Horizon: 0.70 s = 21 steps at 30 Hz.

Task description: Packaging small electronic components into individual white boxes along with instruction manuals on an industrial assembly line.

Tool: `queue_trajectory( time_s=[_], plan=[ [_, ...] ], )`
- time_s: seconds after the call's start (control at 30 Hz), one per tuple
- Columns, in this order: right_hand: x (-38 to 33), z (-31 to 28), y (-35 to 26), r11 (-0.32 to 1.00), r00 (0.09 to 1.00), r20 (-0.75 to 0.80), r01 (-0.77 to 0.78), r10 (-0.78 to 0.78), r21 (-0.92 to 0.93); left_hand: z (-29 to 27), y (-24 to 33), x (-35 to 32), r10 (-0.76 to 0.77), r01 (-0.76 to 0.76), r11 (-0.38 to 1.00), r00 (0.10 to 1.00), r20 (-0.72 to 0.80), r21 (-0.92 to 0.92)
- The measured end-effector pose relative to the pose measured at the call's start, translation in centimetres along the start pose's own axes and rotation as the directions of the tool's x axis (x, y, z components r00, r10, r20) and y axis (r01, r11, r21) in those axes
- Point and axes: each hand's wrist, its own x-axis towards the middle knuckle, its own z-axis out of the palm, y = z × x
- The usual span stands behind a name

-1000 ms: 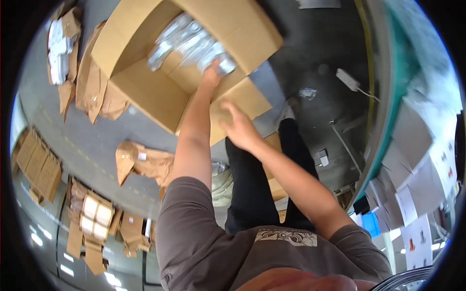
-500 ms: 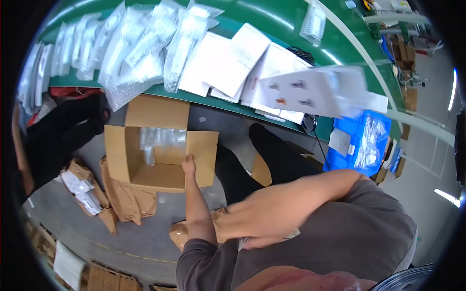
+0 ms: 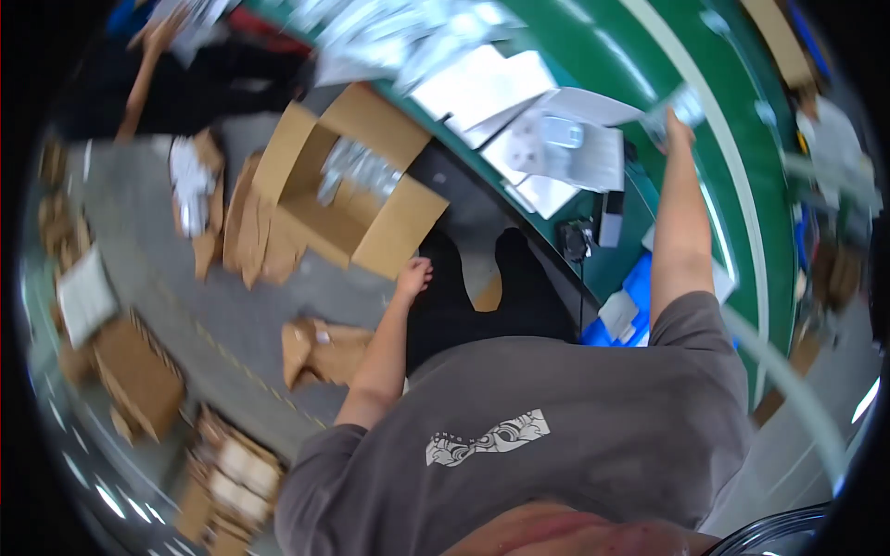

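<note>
Out over the green table, my right hand (image 3: pixel 680 130) is closed on a bubble-wrapped package (image 3: pixel 687 99), which is clear and blurred. My left hand (image 3: pixel 414 277) hangs with curled fingers by the corner of a box flap, with nothing seen in it. Beyond it stands an open cardboard box (image 3: pixel 320 222), its flaps folded out. Several clear wrapped packages (image 3: pixel 357 169) lie along the far side inside the box. White printed sheets and booklets (image 3: pixel 487 88) are spread on the table's near edge, and a clear plastic piece (image 3: pixel 562 132) lies over some of them.
Many clear packages (image 3: pixel 389 42) cover the far-left tabletop (image 3: pixel 593 42). A blue bin (image 3: pixel 640 287) stands right of my legs. Brown paper (image 3: pixel 324 350) and flattened wrapping (image 3: pixel 255 227) lie on the floor. Another person's hand (image 3: pixel 162 32) is at the far left.
My right hand has swung from near my body out over the table and gripped the bubble-wrapped package. My left hand has let go of the box flap. The view has turned.
</note>
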Motion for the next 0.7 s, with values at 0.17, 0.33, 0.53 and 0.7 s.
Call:
queue_trajectory(
  time_s=[0.17,0.33,0.53,0.7],
  plan=[
    [9.6,-6.2,1.1,0.826,0.921,0.382,-0.154,-0.079,0.542,6.2,1.7,-2.5,0.319,-0.315,0.947,0.945,0.067,-0.059],
    [-11.7,-13.5,-5.0,0.420,0.981,-0.192,0.184,-0.022,0.889,5.6,6.9,-14.3,0.341,-0.318,0.932,0.933,0.116,-0.175],
    [-38.9,-27.8,-7.4,0.003,0.631,-0.402,0.540,-0.664,0.842,3.0,24.6,-27.9,0.806,-0.756,0.573,0.447,0.389,-0.317],
    [-55.2,-19.8,0.6,0.133,-0.008,0.159,0.514,-0.987,0.848,0.6,26.4,-34.2,0.979,-0.929,0.176,0.131,0.156,-0.327]
  ],
)
